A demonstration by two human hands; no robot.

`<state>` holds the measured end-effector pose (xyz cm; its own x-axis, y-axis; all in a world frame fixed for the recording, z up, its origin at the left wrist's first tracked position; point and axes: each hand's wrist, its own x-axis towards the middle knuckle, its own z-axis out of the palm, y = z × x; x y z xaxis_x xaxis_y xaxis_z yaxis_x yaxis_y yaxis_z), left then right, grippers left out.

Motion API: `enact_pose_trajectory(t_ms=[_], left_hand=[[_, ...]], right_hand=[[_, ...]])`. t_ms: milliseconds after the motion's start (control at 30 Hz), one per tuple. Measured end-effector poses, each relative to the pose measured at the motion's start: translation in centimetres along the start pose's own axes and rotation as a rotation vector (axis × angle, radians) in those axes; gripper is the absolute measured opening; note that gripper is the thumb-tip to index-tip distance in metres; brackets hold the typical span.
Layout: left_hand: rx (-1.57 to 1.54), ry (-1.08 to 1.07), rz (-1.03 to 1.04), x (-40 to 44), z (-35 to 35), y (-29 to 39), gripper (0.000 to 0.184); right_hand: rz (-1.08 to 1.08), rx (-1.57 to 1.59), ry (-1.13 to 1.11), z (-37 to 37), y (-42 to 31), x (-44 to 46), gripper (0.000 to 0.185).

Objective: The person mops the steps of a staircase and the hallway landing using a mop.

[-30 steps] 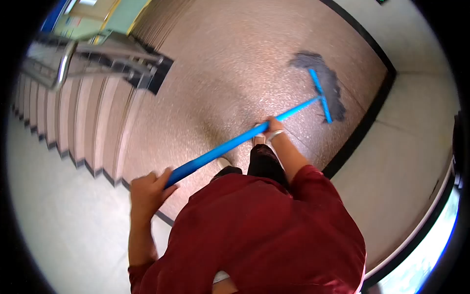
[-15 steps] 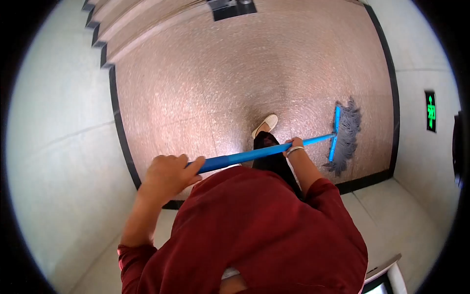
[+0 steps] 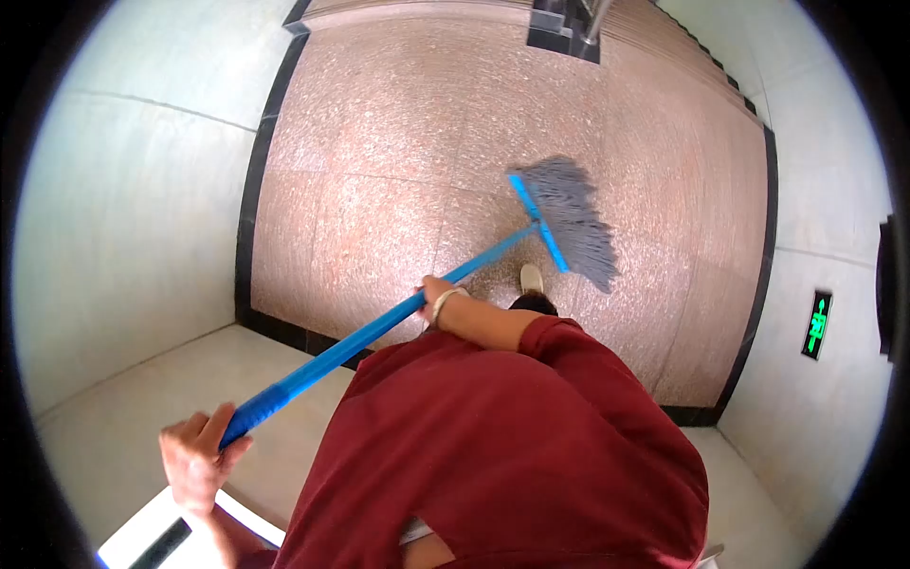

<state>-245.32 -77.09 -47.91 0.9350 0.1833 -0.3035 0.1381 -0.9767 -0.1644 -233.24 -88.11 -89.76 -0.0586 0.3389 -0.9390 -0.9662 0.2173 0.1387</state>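
2 grips (image 3: pixel 197 455) (image 3: pixel 436 294) hold mop (image 3: pixel 355 342) (blue-handled).

Stairwell landing (image 3: pixel 379 228) — steps (image 3: pixel 664 47), exit sign (image 3: pixel 816 324)

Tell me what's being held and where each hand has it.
A blue mop handle: the left hand grips its top end, the right hand grips farther down, nearer the mop head.
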Motion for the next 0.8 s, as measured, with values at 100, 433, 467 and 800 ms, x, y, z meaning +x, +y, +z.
enact_pose_trajectory(t_ms=[100, 433, 467, 800], left_hand=[[-0.031, -0.024, -0.203, -4.3, -1.4, 0.3, 0.040], [-0.104, -0.479, -0.841, -11.4, -5.9, 6.7, 0.036], [-0.212, -0.474, -0.883, -14.3, -4.6, 6.1, 0.037], [-0.305, -0.189, -0.653, -11.7, -2.9, 4.0, 0.037]], right_hand=[[0.172, -0.212, -0.035, 3.0, 5.5, 2.3, 0.011], [0.447, -0.837, -0.075, 5.6, 14.5, -4.8, 0.012], [0.445, -0.850, -0.059, 5.2, 14.8, -4.7, 0.010], [0.331, -0.576, 0.073, 4.3, 8.9, -4.5, 0.010]])
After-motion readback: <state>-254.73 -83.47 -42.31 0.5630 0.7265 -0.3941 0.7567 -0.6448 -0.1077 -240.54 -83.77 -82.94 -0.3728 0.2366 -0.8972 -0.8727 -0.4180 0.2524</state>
